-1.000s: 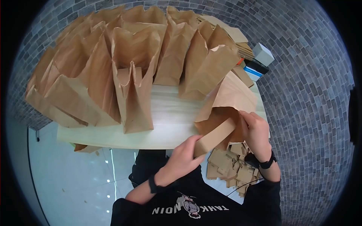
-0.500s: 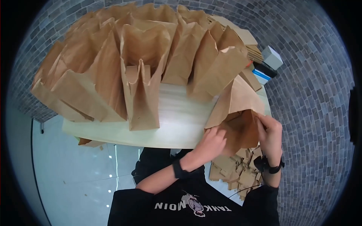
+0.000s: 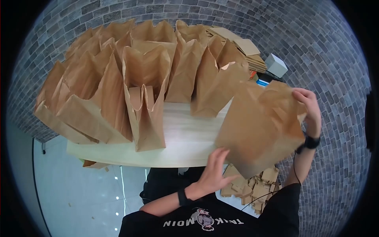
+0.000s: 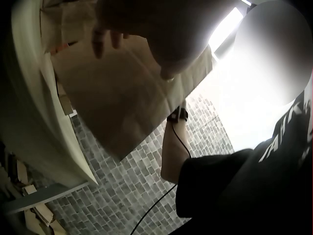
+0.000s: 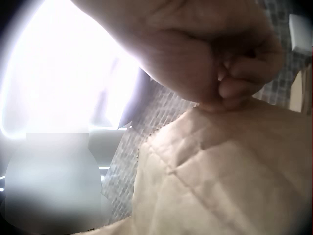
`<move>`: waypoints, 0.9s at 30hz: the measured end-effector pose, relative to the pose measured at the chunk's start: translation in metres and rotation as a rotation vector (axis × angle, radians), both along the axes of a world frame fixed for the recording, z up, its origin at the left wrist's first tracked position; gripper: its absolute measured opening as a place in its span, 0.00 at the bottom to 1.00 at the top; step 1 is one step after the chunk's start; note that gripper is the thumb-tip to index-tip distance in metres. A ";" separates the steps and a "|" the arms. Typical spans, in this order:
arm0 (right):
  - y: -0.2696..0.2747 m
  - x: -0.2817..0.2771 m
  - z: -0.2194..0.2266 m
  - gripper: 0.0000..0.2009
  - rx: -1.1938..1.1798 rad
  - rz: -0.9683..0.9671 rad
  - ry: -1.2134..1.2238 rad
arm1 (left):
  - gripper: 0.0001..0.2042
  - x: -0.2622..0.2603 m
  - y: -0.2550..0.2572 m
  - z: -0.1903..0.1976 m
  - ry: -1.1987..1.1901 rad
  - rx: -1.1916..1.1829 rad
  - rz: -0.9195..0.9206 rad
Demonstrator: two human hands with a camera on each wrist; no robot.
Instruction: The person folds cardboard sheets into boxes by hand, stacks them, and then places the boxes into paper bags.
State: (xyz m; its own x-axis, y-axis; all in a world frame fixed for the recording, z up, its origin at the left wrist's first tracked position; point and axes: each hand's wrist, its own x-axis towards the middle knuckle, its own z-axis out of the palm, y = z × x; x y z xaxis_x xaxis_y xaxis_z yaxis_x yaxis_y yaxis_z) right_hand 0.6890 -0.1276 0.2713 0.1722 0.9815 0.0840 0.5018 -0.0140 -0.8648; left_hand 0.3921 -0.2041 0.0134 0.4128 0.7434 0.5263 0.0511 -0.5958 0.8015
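A brown paper bag (image 3: pixel 256 126) is held up at the right of the table, tilted, its folded bottom edge toward the person. My right hand (image 3: pixel 310 108) pinches its top rim at the far right corner. In the right wrist view the curled fingers (image 5: pixel 239 81) grip the rim of the creased bag (image 5: pixel 220 161). My left hand (image 3: pixel 213 173), fingers spread and loosely bent, is close beside the bag's lower left corner. In the left wrist view that hand (image 4: pixel 171 29) hangs in front of the bag's broad side (image 4: pixel 107 93). The inside of the bag is hidden.
Several open paper bags (image 3: pixel 87 98) stand on the pale table (image 3: pixel 185 136); one nearer bag (image 3: pixel 148 126) shows cardboard inside. Flat cardboard (image 3: pixel 248 47) and a white box (image 3: pixel 276 65) are at the back right. Cardboard pieces (image 3: pixel 260 189) lie below the table's front edge.
The left hand held a cardboard box at the bag's mouth, then released it there, and now is at the bag's lower corner. The right hand has swung the bag's mouth up and away.
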 end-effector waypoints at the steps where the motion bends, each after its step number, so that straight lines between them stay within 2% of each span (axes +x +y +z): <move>1: -0.004 0.002 -0.012 0.14 0.003 -0.008 -0.003 | 0.49 0.010 -0.003 -0.001 -0.003 0.003 -0.008; 2: -0.013 -0.004 -0.025 0.14 0.182 0.005 -0.089 | 0.51 0.020 -0.006 0.000 -0.025 0.024 -0.010; 5: -0.024 0.057 -0.082 0.17 0.090 0.005 0.052 | 0.55 0.037 -0.006 -0.008 -0.045 0.062 -0.006; 6: -0.047 0.067 -0.112 0.20 0.153 -0.004 0.198 | 0.56 0.039 -0.005 -0.014 -0.002 0.079 0.001; 9: -0.134 0.078 -0.235 0.34 0.610 0.094 0.922 | 0.55 0.042 -0.004 -0.034 0.076 0.107 0.001; 11: -0.172 0.057 -0.290 0.45 0.717 0.127 1.089 | 0.54 0.046 -0.001 -0.045 0.180 0.065 0.058; 12: -0.171 0.046 -0.293 0.45 0.725 0.120 1.090 | 0.54 0.048 0.003 -0.046 0.184 0.068 0.049; 15: -0.178 -0.031 -0.297 0.38 0.131 -0.207 0.392 | 0.53 0.047 0.008 -0.052 0.148 0.069 0.008; 16: -0.179 -0.038 -0.296 0.38 0.132 -0.231 0.404 | 0.54 0.051 0.012 -0.053 0.151 0.081 -0.042; 18: -0.165 -0.039 -0.286 0.28 -0.127 -0.346 0.006 | 0.54 0.061 0.020 -0.052 0.147 0.098 -0.094; 19: -0.158 -0.036 -0.288 0.28 -0.122 -0.351 0.008 | 0.53 0.066 0.026 -0.050 0.153 0.121 -0.099; 21: -0.139 -0.030 -0.293 0.23 0.088 -0.399 -0.040 | 0.53 0.074 0.034 -0.047 0.158 0.154 -0.100; 22: -0.127 -0.030 -0.285 0.23 0.100 -0.400 -0.039 | 0.51 0.079 0.039 -0.046 0.171 0.129 -0.094; 24: -0.102 -0.030 -0.267 0.21 0.058 -0.319 0.105 | 0.49 0.085 0.051 -0.042 0.186 0.122 -0.096; 25: -0.089 -0.025 -0.267 0.21 0.075 -0.331 0.111 | 0.47 0.086 0.055 -0.039 0.183 0.065 -0.074; 27: -0.058 -0.009 -0.274 0.18 -0.019 -0.195 0.002 | 0.44 0.086 0.061 -0.033 0.181 0.036 -0.067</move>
State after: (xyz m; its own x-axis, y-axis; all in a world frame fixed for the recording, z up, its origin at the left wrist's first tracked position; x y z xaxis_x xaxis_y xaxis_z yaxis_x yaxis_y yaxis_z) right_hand 0.6800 -0.1858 -0.0028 0.3598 0.9307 0.0654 0.4864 -0.1274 -0.8644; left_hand 0.4781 -0.1432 -0.0195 0.5511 0.6930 0.4648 0.1514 -0.6308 0.7611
